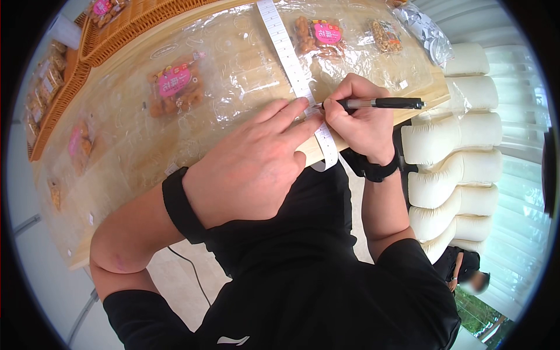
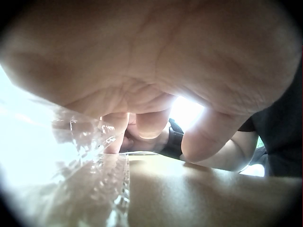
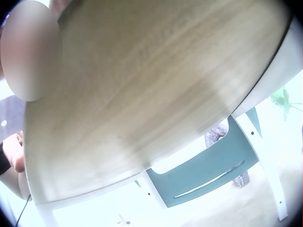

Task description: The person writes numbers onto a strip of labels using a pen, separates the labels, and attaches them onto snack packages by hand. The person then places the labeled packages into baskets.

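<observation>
While near tape (image 1: 286,49), pen (image 1: 388,103) between fingers (image 1: 352,87).

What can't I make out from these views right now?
Head: far end of the white tape, cut off by the top edge; its markings, too small to read.
Head: whether the pen meets the tape; tip too small.
Head: part of the tape, covered by the left hand.

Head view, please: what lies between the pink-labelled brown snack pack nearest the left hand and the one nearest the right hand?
Clear plastic film and a long white measuring tape with dark marks lie between them, seen in the head view.
</observation>
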`<state>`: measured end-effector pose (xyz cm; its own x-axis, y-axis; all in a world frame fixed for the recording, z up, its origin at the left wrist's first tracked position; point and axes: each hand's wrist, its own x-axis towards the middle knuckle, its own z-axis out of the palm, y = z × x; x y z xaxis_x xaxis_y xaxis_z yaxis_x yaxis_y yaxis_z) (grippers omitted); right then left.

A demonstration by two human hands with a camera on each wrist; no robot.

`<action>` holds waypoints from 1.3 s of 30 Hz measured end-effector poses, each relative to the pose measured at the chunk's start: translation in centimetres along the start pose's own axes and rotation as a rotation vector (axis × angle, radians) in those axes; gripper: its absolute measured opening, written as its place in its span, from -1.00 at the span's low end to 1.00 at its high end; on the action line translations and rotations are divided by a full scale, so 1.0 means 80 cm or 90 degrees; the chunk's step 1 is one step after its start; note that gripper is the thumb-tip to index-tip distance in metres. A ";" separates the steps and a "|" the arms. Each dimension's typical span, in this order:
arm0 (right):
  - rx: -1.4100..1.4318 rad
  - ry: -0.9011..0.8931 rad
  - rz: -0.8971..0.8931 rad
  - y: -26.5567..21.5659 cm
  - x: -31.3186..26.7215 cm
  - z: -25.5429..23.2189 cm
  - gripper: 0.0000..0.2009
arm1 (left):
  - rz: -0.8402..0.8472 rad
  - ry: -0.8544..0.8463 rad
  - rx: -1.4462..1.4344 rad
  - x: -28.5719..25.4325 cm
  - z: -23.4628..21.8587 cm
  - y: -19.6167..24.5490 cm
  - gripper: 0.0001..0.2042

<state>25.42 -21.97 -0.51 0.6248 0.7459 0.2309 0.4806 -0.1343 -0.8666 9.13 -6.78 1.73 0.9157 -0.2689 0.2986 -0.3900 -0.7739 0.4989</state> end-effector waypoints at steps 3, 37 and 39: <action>-0.001 -0.019 0.009 -0.001 0.000 0.000 -0.93 | 0.000 -0.002 0.001 0.000 0.000 0.000 -0.85; 0.070 -0.019 -0.001 0.004 0.000 -0.002 -0.93 | -0.004 0.019 -0.005 0.000 0.003 -0.001 -0.85; 0.132 0.003 -0.006 0.003 0.000 -0.003 -0.95 | 0.000 0.017 -0.009 0.000 0.003 0.000 -0.86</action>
<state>25.65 -22.15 -0.61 0.6242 0.7433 0.2408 0.3499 0.0096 -0.9367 9.19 -6.88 1.56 0.9132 -0.2532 0.3194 -0.3909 -0.7661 0.5102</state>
